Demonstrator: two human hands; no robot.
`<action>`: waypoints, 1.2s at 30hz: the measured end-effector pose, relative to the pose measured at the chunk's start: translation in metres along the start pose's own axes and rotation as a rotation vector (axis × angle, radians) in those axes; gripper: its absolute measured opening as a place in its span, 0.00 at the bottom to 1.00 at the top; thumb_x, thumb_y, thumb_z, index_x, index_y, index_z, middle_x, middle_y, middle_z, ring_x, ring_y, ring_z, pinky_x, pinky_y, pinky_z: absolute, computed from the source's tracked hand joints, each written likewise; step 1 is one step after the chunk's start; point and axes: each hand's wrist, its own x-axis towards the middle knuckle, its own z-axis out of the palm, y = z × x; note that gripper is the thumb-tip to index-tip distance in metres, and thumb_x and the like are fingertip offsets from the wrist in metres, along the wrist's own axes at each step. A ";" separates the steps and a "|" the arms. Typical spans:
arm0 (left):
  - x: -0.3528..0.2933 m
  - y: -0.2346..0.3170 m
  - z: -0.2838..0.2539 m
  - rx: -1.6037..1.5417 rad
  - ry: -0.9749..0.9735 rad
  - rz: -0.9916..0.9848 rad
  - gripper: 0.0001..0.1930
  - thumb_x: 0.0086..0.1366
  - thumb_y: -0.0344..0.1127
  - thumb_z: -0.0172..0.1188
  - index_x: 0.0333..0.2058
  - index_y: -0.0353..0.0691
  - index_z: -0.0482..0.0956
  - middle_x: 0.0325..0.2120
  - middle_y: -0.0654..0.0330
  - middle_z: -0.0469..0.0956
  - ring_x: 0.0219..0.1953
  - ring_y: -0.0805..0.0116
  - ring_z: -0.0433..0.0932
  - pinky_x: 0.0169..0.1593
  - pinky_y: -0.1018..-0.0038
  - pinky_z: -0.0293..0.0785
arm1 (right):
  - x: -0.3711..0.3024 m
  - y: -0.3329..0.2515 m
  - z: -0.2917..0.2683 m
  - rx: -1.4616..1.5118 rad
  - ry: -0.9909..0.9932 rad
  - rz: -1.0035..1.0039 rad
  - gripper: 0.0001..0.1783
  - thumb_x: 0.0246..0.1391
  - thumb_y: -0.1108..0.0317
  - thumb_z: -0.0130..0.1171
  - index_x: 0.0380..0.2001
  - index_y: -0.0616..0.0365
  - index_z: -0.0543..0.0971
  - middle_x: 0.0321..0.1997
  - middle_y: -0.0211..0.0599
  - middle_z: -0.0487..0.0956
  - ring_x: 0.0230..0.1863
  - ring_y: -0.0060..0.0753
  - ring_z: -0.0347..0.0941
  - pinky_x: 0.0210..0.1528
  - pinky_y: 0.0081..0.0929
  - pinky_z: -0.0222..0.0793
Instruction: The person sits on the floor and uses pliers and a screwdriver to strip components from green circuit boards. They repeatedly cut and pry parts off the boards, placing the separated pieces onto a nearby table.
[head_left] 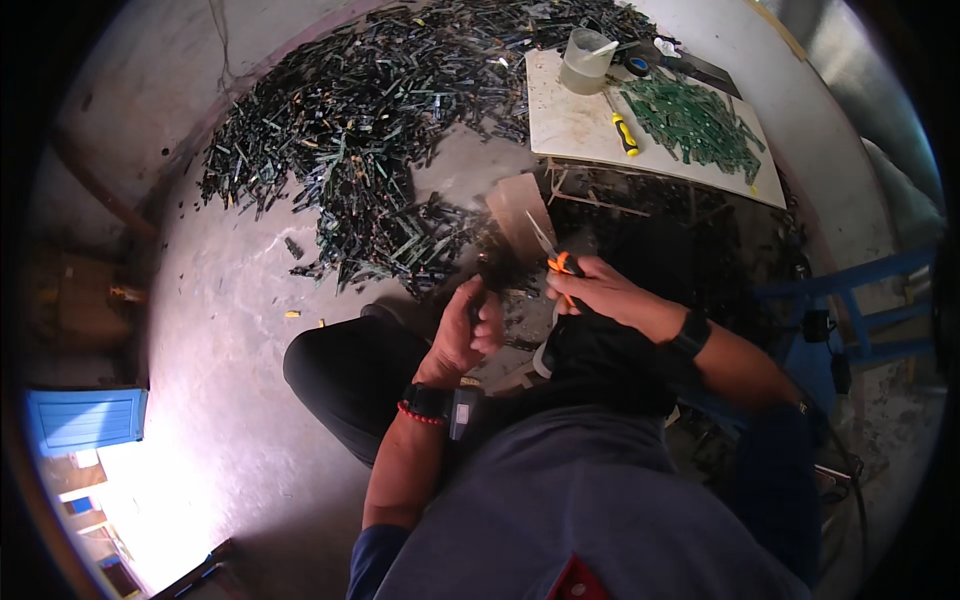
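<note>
My right hand (605, 290) is closed around the orange and black handles of long-nose pliers (563, 264). Their slim metal jaws point up and away from me, slightly left. Lower and to the left, my left hand (468, 328) is curled shut in front of my lap. A small dark piece seems to be in its fingers, too blurred to name. Beyond both hands, a brown piece of cardboard (518, 215) leans between the pile and the low table. The two hands are apart.
A large heap of dark green and black strips (350, 150) covers the floor ahead. On a low white tabletop (565, 125) stand a plastic cup (585, 65) of cloudy liquid, a yellow-black screwdriver (625, 135) and green strips (690, 120). A blue stool (860, 300) is at right.
</note>
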 end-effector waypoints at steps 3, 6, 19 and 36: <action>0.001 -0.009 0.008 -0.031 -0.078 -0.120 0.25 0.65 0.59 0.42 0.17 0.45 0.62 0.09 0.69 0.55 0.08 0.78 0.47 0.14 0.80 0.46 | 0.016 -0.001 0.016 0.100 0.020 -0.102 0.16 0.57 0.54 0.55 0.38 0.55 0.72 0.31 0.28 0.75 0.26 0.15 0.69 0.25 0.16 0.62; 0.001 -0.014 0.010 -0.025 -0.070 -0.147 0.24 0.64 0.59 0.43 0.20 0.44 0.65 0.09 0.69 0.55 0.08 0.78 0.48 0.14 0.81 0.47 | 0.027 -0.003 0.028 0.173 -0.023 -0.202 0.16 0.55 0.55 0.57 0.38 0.55 0.73 0.32 0.27 0.75 0.28 0.16 0.70 0.25 0.16 0.62; 0.006 -0.015 0.012 0.130 0.094 -0.048 0.24 0.65 0.60 0.40 0.28 0.44 0.68 0.11 0.67 0.59 0.10 0.77 0.52 0.14 0.82 0.48 | 0.018 -0.021 0.030 0.110 -0.024 -0.271 0.07 0.57 0.67 0.54 0.35 0.58 0.72 0.29 0.27 0.73 0.31 0.18 0.71 0.34 0.19 0.68; 0.013 -0.016 0.022 0.248 0.298 0.118 0.24 0.65 0.55 0.41 0.19 0.44 0.64 0.10 0.69 0.56 0.11 0.78 0.52 0.16 0.80 0.45 | -0.060 -0.010 0.040 -0.757 0.063 -0.027 0.17 0.55 0.59 0.55 0.37 0.63 0.70 0.27 0.41 0.76 0.26 0.39 0.74 0.26 0.32 0.68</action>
